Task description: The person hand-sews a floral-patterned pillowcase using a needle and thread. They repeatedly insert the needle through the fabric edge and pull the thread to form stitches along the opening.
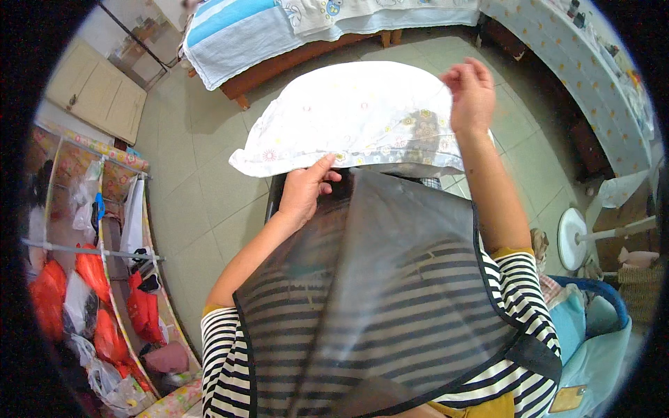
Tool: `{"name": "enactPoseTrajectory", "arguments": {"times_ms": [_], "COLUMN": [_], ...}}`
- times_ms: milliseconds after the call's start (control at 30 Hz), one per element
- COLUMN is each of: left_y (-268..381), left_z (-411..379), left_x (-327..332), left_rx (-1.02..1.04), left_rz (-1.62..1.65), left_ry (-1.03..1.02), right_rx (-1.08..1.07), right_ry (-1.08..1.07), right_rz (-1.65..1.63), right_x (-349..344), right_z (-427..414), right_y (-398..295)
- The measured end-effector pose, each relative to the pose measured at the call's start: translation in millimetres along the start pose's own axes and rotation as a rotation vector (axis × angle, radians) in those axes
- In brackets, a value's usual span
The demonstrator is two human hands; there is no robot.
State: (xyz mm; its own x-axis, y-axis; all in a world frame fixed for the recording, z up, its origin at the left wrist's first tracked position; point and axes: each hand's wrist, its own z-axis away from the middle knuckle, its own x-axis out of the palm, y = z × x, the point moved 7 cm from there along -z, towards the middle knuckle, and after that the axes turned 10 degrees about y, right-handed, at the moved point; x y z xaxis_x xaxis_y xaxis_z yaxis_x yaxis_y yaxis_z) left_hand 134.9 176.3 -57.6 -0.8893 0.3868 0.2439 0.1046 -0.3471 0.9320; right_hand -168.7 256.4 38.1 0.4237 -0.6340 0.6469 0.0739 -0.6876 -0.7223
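In front of me lies a white pillow or cushion-like cloth piece [345,115] printed with small flowers; what supports it is mostly hidden. My left hand [308,190] is at its near edge, the thumb over the hem and the fingers partly curled below. My right hand [470,94] is raised at its right edge with bent, slightly blurred fingers; whether it touches the cloth I cannot tell. A shadow falls on the cloth's right part. A sheer dark apron [397,261] covers my striped shirt.
A bed with a blue-striped cover [230,47] stands ahead. At left is a fabric shelf rack [104,209] holding red and white plastic bags. A cloth-covered table [575,78] runs along the right. A fan or stand base [572,237] and a blue chair [601,334] stand at lower right.
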Motion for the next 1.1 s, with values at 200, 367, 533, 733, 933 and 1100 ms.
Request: {"name": "enactPoseTrajectory", "arguments": {"times_ms": [200, 367, 533, 733, 933, 1100], "left_y": [4.8, 0.9, 5.9, 3.7, 4.8, 6.1], "left_z": [4.9, -0.9, 3.5, 1.6, 2.2, 2.2], "left_x": [-11.3, -18.2, -15.0, -19.4, -18.5, -17.7], "left_rx": [-0.095, -0.015, 0.019, 0.047, 0.072, 0.110], "left_rz": [0.174, 0.164, 0.132, 0.096, 0.051, -0.003], "left_ry": [0.079, 0.105, 0.118, 0.140, 0.138, 0.132], "right_rx": [0.202, -0.389, -0.408, -0.415, -0.391, -0.477], "right_ry": [-0.623, -0.891, -0.925, -0.937, -0.975, -1.058], "right_rz": [0.540, 0.834, 0.898, 0.915, 0.939, 0.979], "right_x": [44.8, 64.6, 62.6, 61.2, 62.1, 75.0], "right_z": [104.8, 145.8, 149.4, 149.3, 149.8, 155.2], "right_y": [66.5, 49.4, 47.2, 48.8, 51.6, 50.6]}}
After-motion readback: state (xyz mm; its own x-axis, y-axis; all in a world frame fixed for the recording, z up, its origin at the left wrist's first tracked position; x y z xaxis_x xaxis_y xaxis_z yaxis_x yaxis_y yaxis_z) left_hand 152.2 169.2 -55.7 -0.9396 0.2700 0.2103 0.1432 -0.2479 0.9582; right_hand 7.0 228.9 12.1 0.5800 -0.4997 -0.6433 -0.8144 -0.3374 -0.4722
